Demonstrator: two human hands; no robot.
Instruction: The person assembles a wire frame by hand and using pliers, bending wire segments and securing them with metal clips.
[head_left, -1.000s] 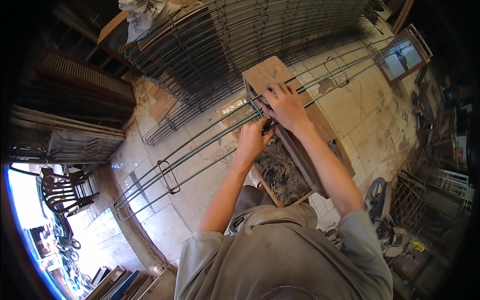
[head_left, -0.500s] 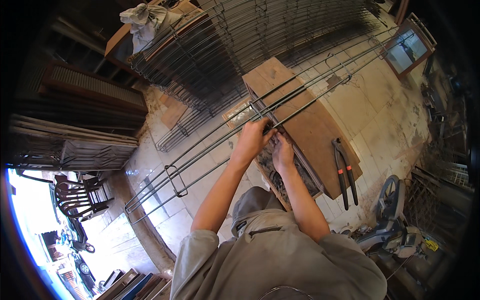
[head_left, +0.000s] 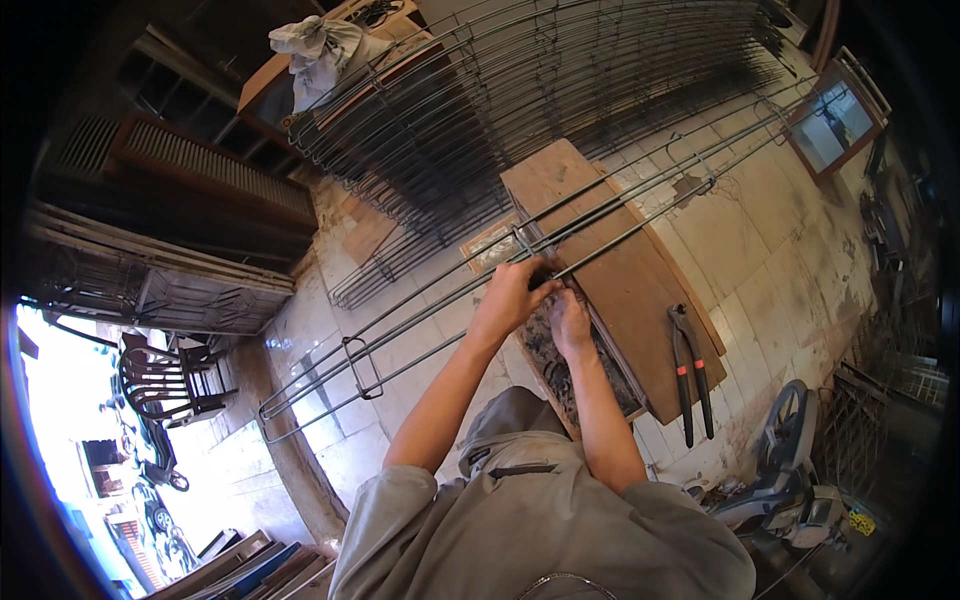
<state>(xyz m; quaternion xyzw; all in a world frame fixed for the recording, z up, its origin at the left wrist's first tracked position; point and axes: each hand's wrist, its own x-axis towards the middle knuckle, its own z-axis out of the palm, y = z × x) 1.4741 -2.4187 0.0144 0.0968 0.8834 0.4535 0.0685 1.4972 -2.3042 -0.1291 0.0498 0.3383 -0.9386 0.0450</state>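
A long rebar cage [head_left: 430, 318] of thin steel bars with wire stirrups slants across in front of me, from lower left to upper right. My left hand [head_left: 510, 296] is closed at the cage's near side, its fingers curled at a joint beside a stirrup [head_left: 522, 240]. Just right of it, my right hand [head_left: 570, 322] has its fingers pinched together below the bars. Whatever lies between those fingertips is too small to see. Pincers [head_left: 690, 372] with black, red-banded handles lie on the brown wooden board [head_left: 625, 300] to the right.
Under my hands stands an open box [head_left: 560, 375] with dark contents. Many more steel cages [head_left: 600, 60] are stacked at the back. A dark chair [head_left: 170, 385] is by the bright doorway at left. A wheeled machine [head_left: 785, 440] stands at lower right, and a framed pane [head_left: 832, 125] at far right.
The whole view has shifted slightly, moving the scene a little down and right. Both hands stay at the same stirrup; the right hand's fingers have turned a little.
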